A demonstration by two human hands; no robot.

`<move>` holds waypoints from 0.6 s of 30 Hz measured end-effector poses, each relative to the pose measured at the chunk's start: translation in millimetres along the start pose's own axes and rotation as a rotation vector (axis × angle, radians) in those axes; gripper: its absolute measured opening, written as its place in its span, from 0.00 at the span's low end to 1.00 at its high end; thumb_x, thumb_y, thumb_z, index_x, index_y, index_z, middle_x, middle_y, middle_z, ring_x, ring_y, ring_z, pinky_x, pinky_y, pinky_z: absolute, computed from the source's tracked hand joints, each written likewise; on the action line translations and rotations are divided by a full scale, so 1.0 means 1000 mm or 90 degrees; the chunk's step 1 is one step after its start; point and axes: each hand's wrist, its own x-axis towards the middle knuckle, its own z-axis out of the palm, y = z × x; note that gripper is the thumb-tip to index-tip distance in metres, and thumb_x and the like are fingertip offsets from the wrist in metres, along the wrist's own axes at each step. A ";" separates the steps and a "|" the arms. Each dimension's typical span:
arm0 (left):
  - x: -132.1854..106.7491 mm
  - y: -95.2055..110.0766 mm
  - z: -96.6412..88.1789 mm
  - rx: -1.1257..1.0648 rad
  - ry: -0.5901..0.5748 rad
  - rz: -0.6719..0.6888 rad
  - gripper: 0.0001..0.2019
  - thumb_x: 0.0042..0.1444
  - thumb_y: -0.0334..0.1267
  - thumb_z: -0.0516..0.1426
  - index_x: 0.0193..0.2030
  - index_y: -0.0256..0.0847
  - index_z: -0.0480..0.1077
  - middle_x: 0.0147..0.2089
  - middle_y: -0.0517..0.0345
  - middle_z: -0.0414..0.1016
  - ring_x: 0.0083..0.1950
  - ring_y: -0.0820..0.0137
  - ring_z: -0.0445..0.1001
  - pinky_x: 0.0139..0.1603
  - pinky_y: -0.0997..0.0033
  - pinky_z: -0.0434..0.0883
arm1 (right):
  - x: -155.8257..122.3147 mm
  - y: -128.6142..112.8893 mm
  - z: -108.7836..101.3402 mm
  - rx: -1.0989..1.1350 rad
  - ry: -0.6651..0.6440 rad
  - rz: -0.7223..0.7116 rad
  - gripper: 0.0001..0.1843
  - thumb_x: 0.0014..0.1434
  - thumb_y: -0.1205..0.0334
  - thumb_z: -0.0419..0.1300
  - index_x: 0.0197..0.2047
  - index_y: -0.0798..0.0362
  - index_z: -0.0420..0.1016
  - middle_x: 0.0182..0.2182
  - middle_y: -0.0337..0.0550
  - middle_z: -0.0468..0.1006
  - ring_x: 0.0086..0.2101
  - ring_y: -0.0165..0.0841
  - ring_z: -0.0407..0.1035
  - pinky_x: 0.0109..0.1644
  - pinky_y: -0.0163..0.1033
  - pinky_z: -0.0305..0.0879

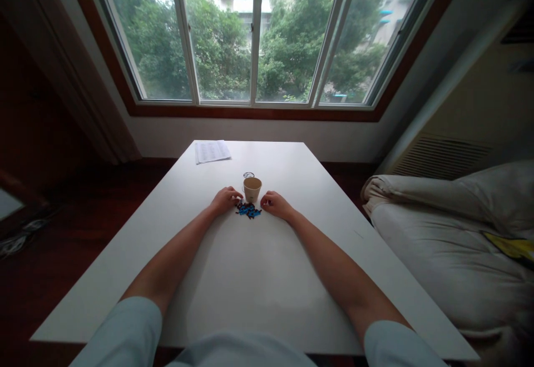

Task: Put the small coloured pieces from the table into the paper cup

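A tan paper cup (252, 190) stands upright near the middle of the white table (250, 278). Right in front of it lies a small heap of blue and dark brown pieces (248, 210), too small to name. My left hand (226, 199) rests at the heap's left edge, fingers loosely bent and apart, tips close to the cup. On the other side, my right hand (275, 204) has its fingers curled in beside the heap; whatever its fingertips hold, if anything, is too small to make out. A thin dark loop, like cord or wire (248, 175), lies just behind the cup.
Sheets of printed paper (212, 152) lie at the table's far left corner. Beyond the table is a wide window (254, 39). To the right stands a sofa or bed with a pale cover (442, 244); cables (25, 236) lie on the floor at left.
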 end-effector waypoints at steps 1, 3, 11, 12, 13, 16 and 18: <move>0.000 0.002 0.000 0.000 0.005 -0.002 0.12 0.55 0.34 0.59 0.43 0.48 0.81 0.40 0.55 0.73 0.40 0.69 0.70 0.47 0.68 0.69 | 0.001 -0.001 0.001 -0.006 0.011 0.011 0.07 0.53 0.69 0.61 0.34 0.52 0.81 0.33 0.43 0.74 0.34 0.31 0.66 0.39 0.35 0.63; 0.000 0.004 0.000 0.000 0.013 -0.004 0.11 0.54 0.34 0.59 0.42 0.48 0.81 0.40 0.55 0.73 0.40 0.69 0.71 0.46 0.68 0.69 | 0.001 -0.004 0.004 -0.018 0.039 0.028 0.07 0.53 0.69 0.60 0.33 0.52 0.79 0.32 0.42 0.74 0.34 0.32 0.66 0.40 0.36 0.63; -0.005 0.021 0.003 0.009 0.025 -0.007 0.11 0.53 0.32 0.58 0.40 0.47 0.81 0.40 0.53 0.74 0.41 0.67 0.71 0.45 0.67 0.70 | 0.000 -0.024 0.002 0.048 0.280 0.150 0.08 0.57 0.59 0.56 0.35 0.51 0.74 0.26 0.38 0.74 0.27 0.31 0.64 0.34 0.36 0.62; -0.006 0.023 0.003 0.013 0.031 -0.007 0.11 0.53 0.32 0.58 0.39 0.47 0.81 0.39 0.53 0.74 0.41 0.66 0.71 0.45 0.66 0.70 | 0.001 -0.027 0.001 0.063 0.307 0.165 0.09 0.57 0.58 0.55 0.35 0.51 0.74 0.26 0.38 0.74 0.27 0.31 0.64 0.34 0.36 0.62; -0.007 0.025 0.003 0.020 0.035 -0.011 0.10 0.53 0.32 0.58 0.38 0.46 0.81 0.39 0.53 0.74 0.41 0.66 0.71 0.44 0.66 0.70 | 0.003 -0.030 0.000 0.079 0.330 0.176 0.09 0.57 0.56 0.56 0.35 0.51 0.74 0.26 0.38 0.74 0.27 0.31 0.65 0.34 0.36 0.62; -0.010 0.028 0.002 0.034 0.044 -0.015 0.09 0.54 0.31 0.58 0.36 0.45 0.79 0.39 0.53 0.75 0.42 0.66 0.71 0.43 0.67 0.69 | 0.011 -0.036 -0.001 0.153 0.391 0.201 0.10 0.56 0.54 0.57 0.36 0.51 0.73 0.29 0.40 0.76 0.29 0.33 0.67 0.36 0.37 0.65; -0.012 0.028 0.000 0.036 0.044 -0.012 0.08 0.54 0.31 0.57 0.35 0.44 0.79 0.39 0.53 0.75 0.42 0.66 0.71 0.43 0.67 0.69 | 0.018 -0.039 0.000 0.229 0.414 0.211 0.12 0.56 0.53 0.58 0.37 0.51 0.73 0.31 0.42 0.78 0.31 0.34 0.69 0.37 0.38 0.67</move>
